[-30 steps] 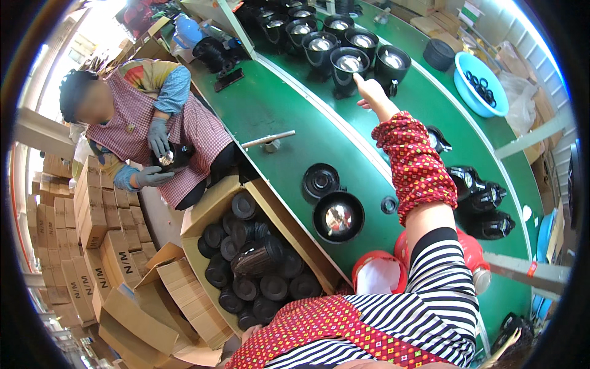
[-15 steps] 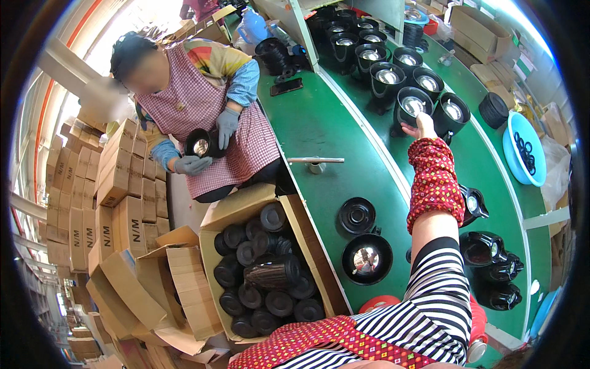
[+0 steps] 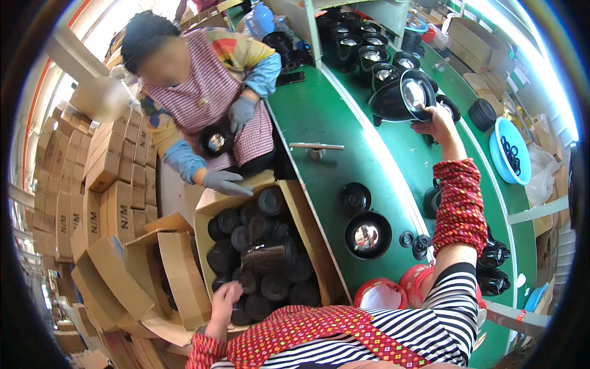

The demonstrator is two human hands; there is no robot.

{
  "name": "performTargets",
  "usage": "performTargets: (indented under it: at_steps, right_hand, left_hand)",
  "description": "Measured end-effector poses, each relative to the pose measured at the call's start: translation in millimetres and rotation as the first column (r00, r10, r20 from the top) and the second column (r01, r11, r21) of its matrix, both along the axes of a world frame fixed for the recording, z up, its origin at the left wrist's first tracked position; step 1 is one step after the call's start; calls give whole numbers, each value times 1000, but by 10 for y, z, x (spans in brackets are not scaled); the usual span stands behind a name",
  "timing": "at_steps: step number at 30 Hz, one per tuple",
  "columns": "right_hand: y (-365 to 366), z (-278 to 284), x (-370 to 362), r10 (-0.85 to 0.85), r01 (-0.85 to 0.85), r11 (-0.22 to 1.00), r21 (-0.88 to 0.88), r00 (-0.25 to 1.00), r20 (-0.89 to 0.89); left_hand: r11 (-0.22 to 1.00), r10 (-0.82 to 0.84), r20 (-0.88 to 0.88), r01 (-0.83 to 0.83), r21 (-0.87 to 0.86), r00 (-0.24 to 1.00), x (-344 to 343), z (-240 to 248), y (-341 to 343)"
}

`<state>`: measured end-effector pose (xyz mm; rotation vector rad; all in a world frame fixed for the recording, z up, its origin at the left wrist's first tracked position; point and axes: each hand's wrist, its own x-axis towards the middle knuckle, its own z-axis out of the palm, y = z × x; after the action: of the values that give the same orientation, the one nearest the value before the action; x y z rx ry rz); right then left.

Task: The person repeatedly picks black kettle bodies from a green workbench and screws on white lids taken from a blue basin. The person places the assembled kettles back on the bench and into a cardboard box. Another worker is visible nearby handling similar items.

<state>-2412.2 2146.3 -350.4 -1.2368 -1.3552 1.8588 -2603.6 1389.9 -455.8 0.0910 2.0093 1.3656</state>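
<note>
Head view: the right hand (image 3: pixel 437 125) reaches far out toward one o'clock, fingers closed on the rim of a black lamp housing (image 3: pixel 402 98) with a shiny reflector. The housing is tipped on its side above the green bench (image 3: pixel 326 117), its axis running roughly nine to three. At seven o'clock the left hand (image 3: pixel 225 299) lies loosely curled on black parts in the open carton (image 3: pixel 307 227); whether it grips one I cannot tell. At eleven o'clock, a gloved co-worker (image 3: pixel 203 80) handles another housing.
</note>
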Motion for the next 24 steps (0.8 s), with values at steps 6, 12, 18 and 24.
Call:
performTargets:
  at_steps: [6, 12, 18, 24]
  right_hand:
    - [-1323, 810, 22, 450, -442, 893, 84, 880, -155]
    - [-3278, 570, -137, 603, -617, 787, -17, 775, -190]
    - [-4890, -39, -85, 693, -701, 678, -221, 710, -127]
    - [-6266, -413, -586, 834, -817, 530, -227, 551, -38]
  left_hand:
    - [869, -266, 199, 145, 473, 943, -296, 364, 1584]
    - [560, -596, 478, -93, 823, 645, 17, 235, 1375]
    - [661, -559, 657, -207, 721, 506, 91, 99, 248]
    - [675, -416, 756, -385, 629, 505, -199, -115, -951]
